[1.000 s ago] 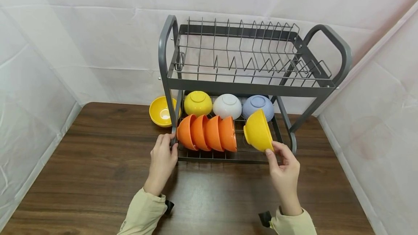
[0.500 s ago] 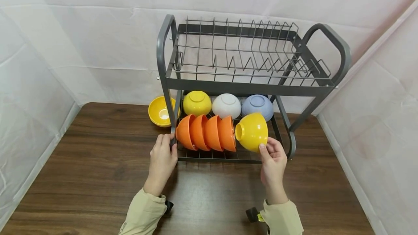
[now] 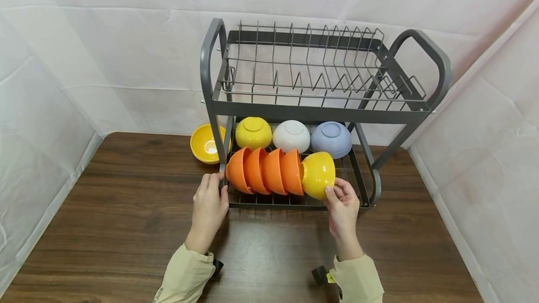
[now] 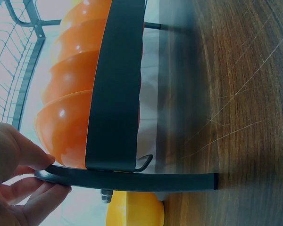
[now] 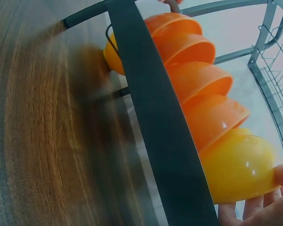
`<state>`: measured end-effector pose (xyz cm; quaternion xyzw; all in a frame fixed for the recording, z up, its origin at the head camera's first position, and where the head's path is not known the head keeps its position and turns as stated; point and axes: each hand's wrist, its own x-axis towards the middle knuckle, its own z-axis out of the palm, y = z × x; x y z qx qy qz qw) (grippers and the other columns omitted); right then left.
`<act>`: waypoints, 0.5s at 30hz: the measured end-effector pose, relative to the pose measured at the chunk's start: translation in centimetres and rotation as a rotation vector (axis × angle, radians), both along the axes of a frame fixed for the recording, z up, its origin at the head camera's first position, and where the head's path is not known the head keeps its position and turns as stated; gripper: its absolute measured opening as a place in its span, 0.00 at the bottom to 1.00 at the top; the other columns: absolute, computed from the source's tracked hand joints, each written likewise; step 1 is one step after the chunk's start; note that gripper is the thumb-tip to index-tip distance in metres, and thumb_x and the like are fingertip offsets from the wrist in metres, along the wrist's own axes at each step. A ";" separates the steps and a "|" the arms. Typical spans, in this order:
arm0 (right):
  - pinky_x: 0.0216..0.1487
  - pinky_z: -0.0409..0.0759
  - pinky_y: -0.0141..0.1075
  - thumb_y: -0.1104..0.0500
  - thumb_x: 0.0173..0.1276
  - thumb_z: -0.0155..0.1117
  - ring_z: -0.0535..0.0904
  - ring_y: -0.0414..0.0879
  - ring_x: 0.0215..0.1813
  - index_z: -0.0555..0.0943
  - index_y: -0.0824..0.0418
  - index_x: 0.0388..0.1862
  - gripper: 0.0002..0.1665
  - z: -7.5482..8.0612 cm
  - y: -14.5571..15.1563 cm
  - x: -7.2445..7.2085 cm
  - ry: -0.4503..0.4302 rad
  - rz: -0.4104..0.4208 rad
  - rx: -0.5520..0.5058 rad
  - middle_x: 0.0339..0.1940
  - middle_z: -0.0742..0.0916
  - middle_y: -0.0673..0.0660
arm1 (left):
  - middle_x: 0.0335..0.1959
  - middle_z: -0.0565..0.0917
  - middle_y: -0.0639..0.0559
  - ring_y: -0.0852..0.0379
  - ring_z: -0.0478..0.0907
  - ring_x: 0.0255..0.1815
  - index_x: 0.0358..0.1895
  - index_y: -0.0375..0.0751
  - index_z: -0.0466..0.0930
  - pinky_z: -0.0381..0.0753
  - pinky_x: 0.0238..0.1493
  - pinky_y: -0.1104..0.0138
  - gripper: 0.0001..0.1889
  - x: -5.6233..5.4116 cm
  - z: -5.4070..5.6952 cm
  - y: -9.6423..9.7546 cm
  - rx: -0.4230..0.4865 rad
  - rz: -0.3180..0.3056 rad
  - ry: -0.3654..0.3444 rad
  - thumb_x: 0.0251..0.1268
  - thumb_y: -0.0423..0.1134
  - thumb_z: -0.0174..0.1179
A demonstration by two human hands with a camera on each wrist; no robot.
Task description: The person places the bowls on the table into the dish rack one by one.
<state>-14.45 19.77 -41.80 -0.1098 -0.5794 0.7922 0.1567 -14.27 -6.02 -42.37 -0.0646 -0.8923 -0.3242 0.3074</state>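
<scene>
My right hand (image 3: 344, 209) pinches the rim of a yellow bowl (image 3: 320, 174) tipped on its side, thumb outside and fingers behind. Its base sits at the mouth of the last in a row of several orange bowls (image 3: 273, 172), which lie on their sides, nested, along the front of the lower shelf. In the right wrist view the yellow bowl (image 5: 240, 165) lines up with that row. My left hand (image 3: 209, 209) grips the front left leg of the dark grey dish rack (image 3: 320, 111); in the left wrist view its fingers (image 4: 42, 202) wrap the metal leg (image 4: 132, 180).
Behind the row, a yellow bowl (image 3: 253, 133), a white bowl (image 3: 291, 136) and a light blue bowl (image 3: 331, 139) stand upside down on the lower shelf. More yellow bowls (image 3: 205, 144) stand left of the rack on the wooden table (image 3: 126, 219). The wire upper tier overhangs the bowls.
My right hand has moved left with the yellow bowl, turning it so its base faces left, up against the last orange bowl. The left hand stays on the rack leg.
</scene>
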 end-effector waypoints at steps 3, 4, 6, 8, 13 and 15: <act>0.32 0.79 0.28 0.76 0.61 0.53 0.78 0.39 0.31 0.74 0.70 0.40 0.09 -0.2 -0.2 -0.3 -0.013 -0.010 0.055 0.27 0.84 0.48 | 0.32 0.74 0.39 0.42 0.77 0.32 0.38 0.29 0.74 0.78 0.34 0.52 0.13 0.0 -0.1 -0.1 -0.003 0.003 -0.004 0.47 0.21 0.62; 0.31 0.78 0.28 0.75 0.61 0.53 0.78 0.38 0.31 0.73 0.72 0.42 0.10 -0.3 -0.3 -0.4 -0.019 -0.014 0.087 0.27 0.84 0.47 | 0.32 0.74 0.39 0.42 0.77 0.32 0.38 0.29 0.74 0.78 0.34 0.52 0.13 0.0 -0.1 -0.1 -0.005 0.003 -0.005 0.47 0.21 0.62; 0.30 0.77 0.26 0.75 0.61 0.54 0.77 0.37 0.30 0.71 0.76 0.44 0.11 -0.4 -0.4 -0.6 -0.029 -0.018 0.150 0.27 0.84 0.46 | 0.32 0.74 0.39 0.42 0.77 0.32 0.38 0.29 0.74 0.78 0.34 0.52 0.13 0.0 -0.2 -0.1 -0.008 0.004 -0.011 0.47 0.22 0.62; 0.30 0.76 0.26 0.75 0.60 0.54 0.77 0.36 0.30 0.71 0.77 0.45 0.13 -0.6 -0.6 -0.9 -0.037 -0.025 0.216 0.27 0.84 0.45 | 0.32 0.74 0.39 0.42 0.77 0.31 0.39 0.30 0.74 0.78 0.34 0.52 0.13 -0.1 -0.2 -0.1 -0.009 0.007 -0.012 0.47 0.22 0.62; 0.32 0.75 0.24 0.75 0.60 0.55 0.77 0.34 0.31 0.73 0.76 0.44 0.12 -1.1 -1.0 -1.4 -0.004 -0.035 0.387 0.32 0.85 0.60 | 0.31 0.74 0.39 0.43 0.77 0.30 0.39 0.30 0.74 0.78 0.34 0.53 0.13 -0.1 -0.2 -0.1 -0.014 0.011 -0.001 0.47 0.22 0.62; 0.30 0.73 0.23 0.75 0.58 0.56 0.75 0.33 0.30 0.74 0.74 0.42 0.11 -1.3 -1.1 -1.4 0.016 -0.030 0.485 0.33 0.84 0.67 | 0.31 0.74 0.39 0.43 0.77 0.30 0.38 0.30 0.74 0.78 0.34 0.53 0.13 -0.1 -0.2 -0.1 -0.014 0.011 0.003 0.47 0.22 0.63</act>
